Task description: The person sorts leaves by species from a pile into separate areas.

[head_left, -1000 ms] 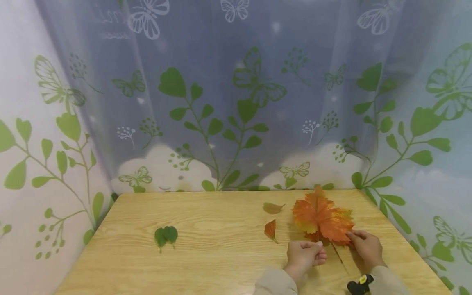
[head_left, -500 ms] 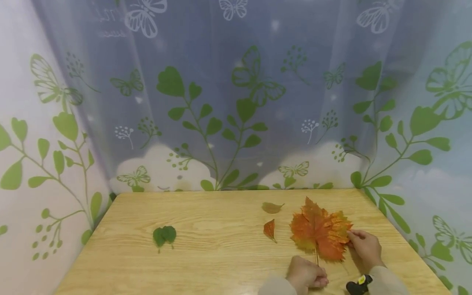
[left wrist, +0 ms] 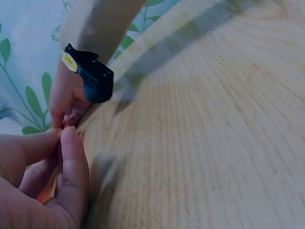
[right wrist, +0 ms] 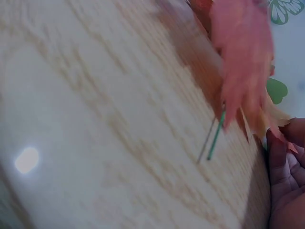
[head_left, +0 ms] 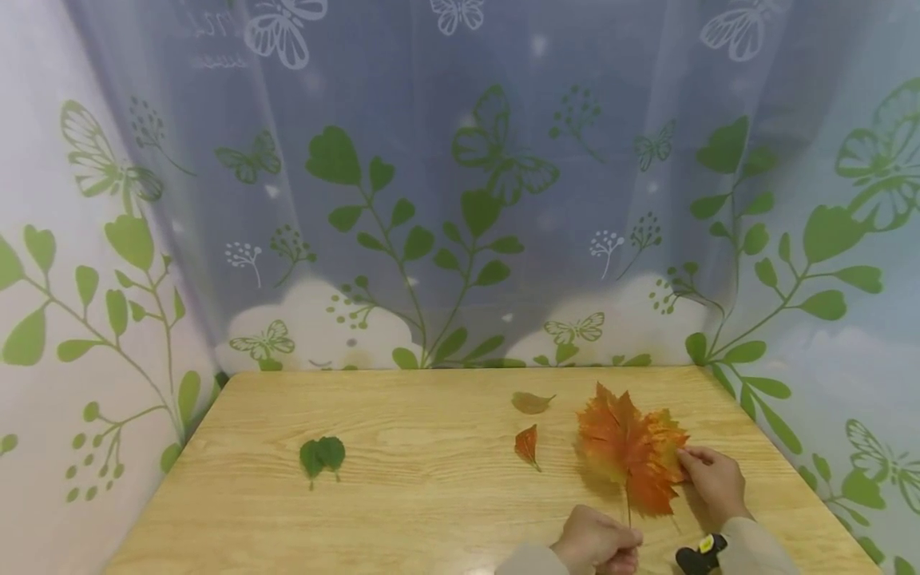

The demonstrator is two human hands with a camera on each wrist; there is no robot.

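Observation:
In the head view, orange-and-yellow maple leaves [head_left: 621, 447] overlap at the right of the wooden table. My left hand [head_left: 596, 541] pinches a thin leaf stem [head_left: 628, 503] at their near side. My right hand [head_left: 716, 483] grips the leaves' right edge between thumb and finger. Close up in the right wrist view, that edge is pinched, and a second, green-tipped stem [right wrist: 217, 136] hangs free over the table. The left wrist view shows the thumb and fingers [left wrist: 71, 167] of my left hand meeting at their tips, the right hand just beyond.
A small red-orange leaf [head_left: 527, 446] and a brownish-green leaf [head_left: 532, 402] lie left of the maple leaves. Two green leaves [head_left: 322, 458] lie farther left on the table [head_left: 417, 511]. A printed curtain [head_left: 402, 263] stands behind. My right wrist wears a black device [head_left: 700, 555].
My left hand has drawn the stem toward the near edge, and the upper maple leaf has come nearer and spread over the other. My right hand has stayed at the leaves' right edge.

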